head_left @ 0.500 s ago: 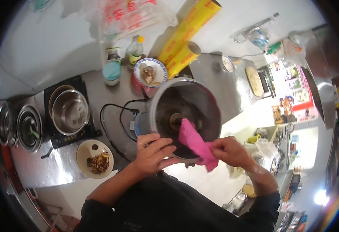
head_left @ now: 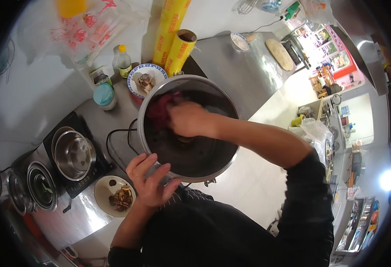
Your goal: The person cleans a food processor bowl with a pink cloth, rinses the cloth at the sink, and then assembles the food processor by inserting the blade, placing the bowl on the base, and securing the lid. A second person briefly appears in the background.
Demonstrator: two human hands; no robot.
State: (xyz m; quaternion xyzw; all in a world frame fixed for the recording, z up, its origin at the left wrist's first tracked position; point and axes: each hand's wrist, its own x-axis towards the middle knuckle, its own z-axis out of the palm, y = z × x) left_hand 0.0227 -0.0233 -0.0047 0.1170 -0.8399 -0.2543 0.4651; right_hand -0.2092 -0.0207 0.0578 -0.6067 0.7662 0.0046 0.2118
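1. The person's right hand (head_left: 191,119) is inside a large round metal drum (head_left: 195,162), closed around a magenta cloth (head_left: 162,109). Blur and shadow hide how the fingers lie.
2. The cloth is bunched within the drum, toward the far-left side of its wall, to the left of the right hand.
3. The left hand (head_left: 150,183) is at the drum's near-left rim, its fingers loosely spread and the thumb held apart. The fingertips overlap the rim; how firmly they press cannot be told.
4. Just beyond the drum, a blue-rimmed bowl (head_left: 159,75) holds pale brown pieces. Two yellow rolls (head_left: 181,52) stand beside it, leaning toward the wall.
5. Left of that bowl are a yellow-capped bottle (head_left: 124,64) and a jar with a teal lid (head_left: 104,95).
6. A black cable (head_left: 120,130) loops over the steel counter (head_left: 231,66) to the left of the drum.
7. Farther left, a steel pot (head_left: 73,155) sits on a black induction cooker (head_left: 77,189), with nested metal bowls (head_left: 55,200) beside it.
8. Near the left hand, a cream bowl (head_left: 102,196) holds brown food pieces (head_left: 122,199).
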